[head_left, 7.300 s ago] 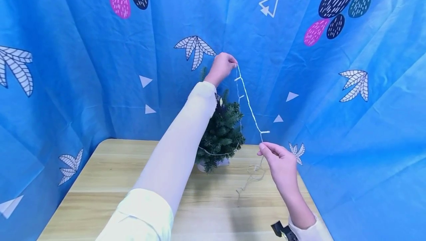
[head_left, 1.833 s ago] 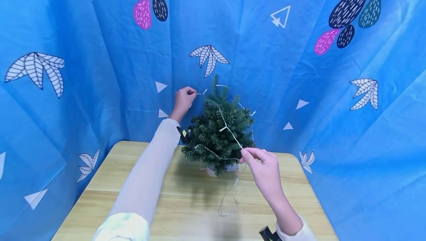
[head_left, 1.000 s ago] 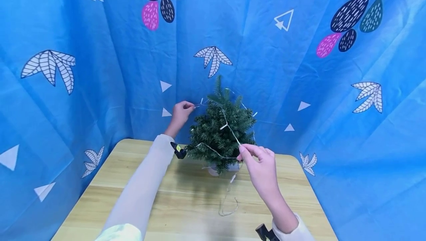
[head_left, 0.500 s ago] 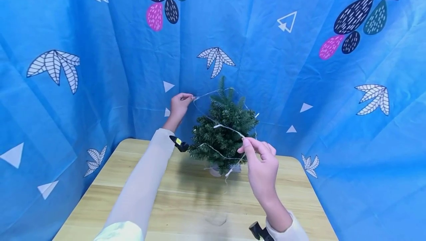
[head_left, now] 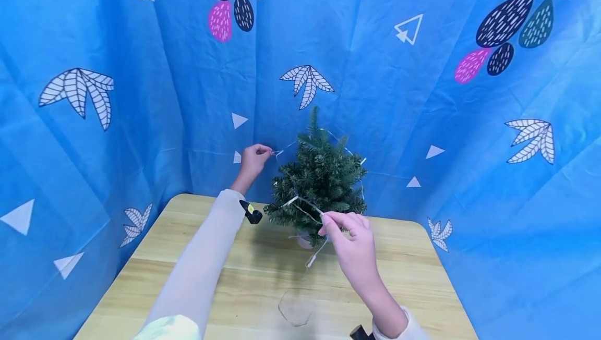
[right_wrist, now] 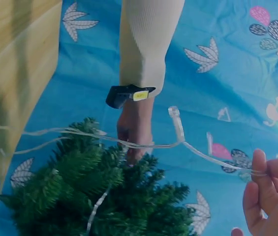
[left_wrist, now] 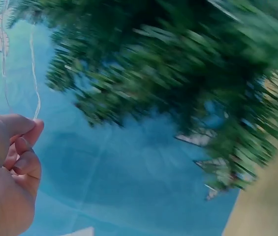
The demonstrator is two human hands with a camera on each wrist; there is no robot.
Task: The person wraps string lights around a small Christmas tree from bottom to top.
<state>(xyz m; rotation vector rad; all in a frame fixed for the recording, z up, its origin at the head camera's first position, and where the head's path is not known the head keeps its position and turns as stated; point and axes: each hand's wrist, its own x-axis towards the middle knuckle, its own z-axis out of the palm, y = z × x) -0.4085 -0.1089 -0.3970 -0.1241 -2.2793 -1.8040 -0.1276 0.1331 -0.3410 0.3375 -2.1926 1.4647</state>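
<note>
A small green artificial Christmas tree (head_left: 324,173) stands on the table, a clear string of fairy lights (right_wrist: 176,125) draped around it. To the tree's left, my left hand (head_left: 254,161) pinches the string between thumb and fingertips; in the left wrist view two strands of wire (left_wrist: 35,73) rise from that hand (left_wrist: 11,167). My right hand (head_left: 352,249) is in front of the tree's lower right side, pinching another stretch of the string with a small bulb (head_left: 291,201) just beyond the fingertips. The part behind the tree is mostly hidden.
A loose tail of the wire (head_left: 293,322) hangs over the wooden table (head_left: 188,277) in front. The tree's pale base (head_left: 304,242) shows beneath the branches. Blue patterned cloth (head_left: 291,27) encloses the back and both sides.
Over the seconds, my left hand has gone from above the treetop to the tree's left side, bringing the string behind the top. Lately my right hand has moved down and left with its stretch.
</note>
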